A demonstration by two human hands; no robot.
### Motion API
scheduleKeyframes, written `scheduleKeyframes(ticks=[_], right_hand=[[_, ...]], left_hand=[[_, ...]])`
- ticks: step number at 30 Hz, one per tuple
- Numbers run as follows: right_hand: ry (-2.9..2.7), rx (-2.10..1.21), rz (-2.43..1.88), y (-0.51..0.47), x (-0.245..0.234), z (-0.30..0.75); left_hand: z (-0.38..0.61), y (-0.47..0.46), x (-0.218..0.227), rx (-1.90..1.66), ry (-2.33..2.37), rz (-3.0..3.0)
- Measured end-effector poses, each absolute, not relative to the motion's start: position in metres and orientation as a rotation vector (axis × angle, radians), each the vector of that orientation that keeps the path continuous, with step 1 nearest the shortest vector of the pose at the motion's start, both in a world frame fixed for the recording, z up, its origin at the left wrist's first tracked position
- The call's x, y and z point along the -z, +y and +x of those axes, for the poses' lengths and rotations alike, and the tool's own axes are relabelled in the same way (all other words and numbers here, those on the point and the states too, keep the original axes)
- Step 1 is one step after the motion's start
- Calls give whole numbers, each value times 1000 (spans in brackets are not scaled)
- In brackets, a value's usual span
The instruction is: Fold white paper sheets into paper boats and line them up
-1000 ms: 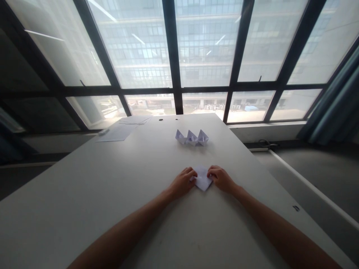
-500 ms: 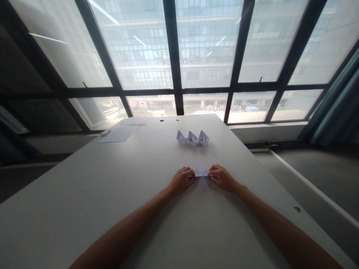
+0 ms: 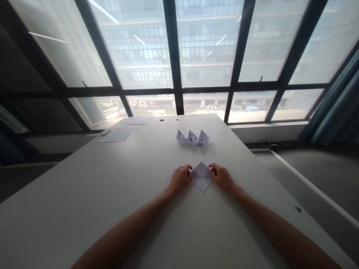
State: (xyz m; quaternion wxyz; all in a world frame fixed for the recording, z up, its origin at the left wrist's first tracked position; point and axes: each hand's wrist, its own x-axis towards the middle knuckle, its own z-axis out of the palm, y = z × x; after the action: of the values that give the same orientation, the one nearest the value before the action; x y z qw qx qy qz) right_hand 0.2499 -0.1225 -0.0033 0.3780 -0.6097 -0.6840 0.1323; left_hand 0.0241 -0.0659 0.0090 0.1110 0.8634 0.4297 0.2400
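Note:
A folded square of white paper lies on the white table, turned like a diamond with creases crossing its middle. At its left corner my left hand pinches the edge with thumb and curled fingers. My right hand grips the opposite corner in the same way. Farther off, three folded paper boats stand side by side in a row, touching or nearly so.
White paper sheets lie at the table's far left, with a small pale object beside them. Two dark holes show near the far edge. A small dark mark is at the right edge. Windows stand beyond the table.
The paper has gone from a partly raised, edge-on shape to a flat diamond on the table. Both hands have shifted slightly and stay at its two side corners.

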Motion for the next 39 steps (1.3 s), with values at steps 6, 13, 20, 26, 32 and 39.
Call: scheduleKeyframes(ticks=[6, 13, 20, 26, 32, 39], right_hand=[[-1833, -109, -1626, -125, 1, 245], [-2077, -31, -1607, -130, -8, 242], [-1990, -6, -1691, -133, -10, 239], [-1926, 11, -1871, -136, -9, 230], [-1886, -61, -1906, -135, -6, 227], [-1878, -64, -1923, -135, -4, 224]], left_hand=[[24, -67, -9, -759, 1212, 2674], [23, -65, -1, -553, 752, 2719], [25, -67, -1, -618, 759, 2710], [28, -67, -3, -738, 763, 2635], [27, -66, -3, -767, 737, 2547], [28, -65, 1, -779, 763, 2403]])
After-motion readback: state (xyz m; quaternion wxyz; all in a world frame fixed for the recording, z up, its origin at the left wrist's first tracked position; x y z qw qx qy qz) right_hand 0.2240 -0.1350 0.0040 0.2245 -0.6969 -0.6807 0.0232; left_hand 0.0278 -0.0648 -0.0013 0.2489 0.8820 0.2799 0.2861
